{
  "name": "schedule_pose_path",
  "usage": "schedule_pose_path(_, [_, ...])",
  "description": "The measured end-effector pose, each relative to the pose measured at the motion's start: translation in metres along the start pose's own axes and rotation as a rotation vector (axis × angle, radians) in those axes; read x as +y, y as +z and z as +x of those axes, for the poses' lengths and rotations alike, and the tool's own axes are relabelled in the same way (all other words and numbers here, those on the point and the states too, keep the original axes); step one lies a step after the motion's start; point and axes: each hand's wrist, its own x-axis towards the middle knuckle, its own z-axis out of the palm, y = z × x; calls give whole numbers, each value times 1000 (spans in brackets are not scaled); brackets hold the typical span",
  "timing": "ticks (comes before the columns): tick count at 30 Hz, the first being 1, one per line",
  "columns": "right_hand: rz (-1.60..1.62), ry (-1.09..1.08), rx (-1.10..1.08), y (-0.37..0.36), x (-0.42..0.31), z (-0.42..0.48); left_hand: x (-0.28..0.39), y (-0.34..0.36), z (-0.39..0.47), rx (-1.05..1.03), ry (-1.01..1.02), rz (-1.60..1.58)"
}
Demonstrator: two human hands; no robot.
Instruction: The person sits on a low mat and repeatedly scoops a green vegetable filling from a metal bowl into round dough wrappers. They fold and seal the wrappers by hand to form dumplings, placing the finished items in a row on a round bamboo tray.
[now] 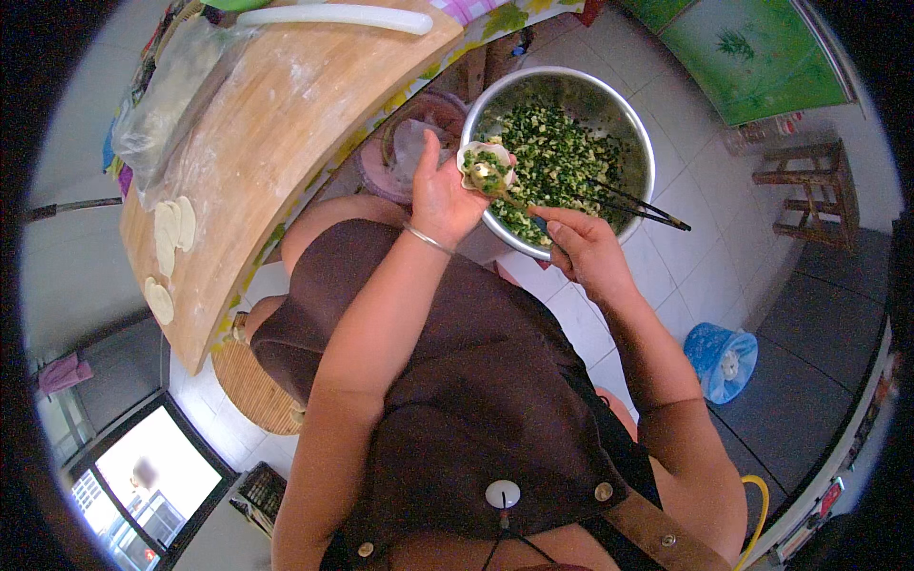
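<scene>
My left hand [448, 200] is palm up with the thumb raised, cradling a round dough wrapper [467, 158] against its fingers. Green and pale chopped filling [493, 158] sits in the cupped wrapper. Gripped in my right hand [591, 250] is a small spoon-like utensil [515, 205], its tip touching the filling in the wrapper. Both hands are at the near left side of a large steel bowl [645, 150]. More chopped greens with pale yellow bits [564, 153] cover the bowl's bottom. Dark chopsticks [653, 213] lean over the bowl's right rim.
To the left is a floured wooden board [285, 107] with several loose wrappers [171, 228], a clear plastic bag [171, 107] over pale dough, and a white rod [343, 18]. A blue-lined bin [717, 364] and wooden stool [814, 178] stand at right. A pink basin [382, 168] is under the board's edge.
</scene>
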Motion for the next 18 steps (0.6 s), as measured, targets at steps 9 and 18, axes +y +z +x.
schedule_pose_path(9, [-683,-637,306,-18,0,-11,3,3,-1,43,49,-79])
schedule_pose_path(18, [-739,-559,496,-16,17,-2,4,4,-1,45,56,-100])
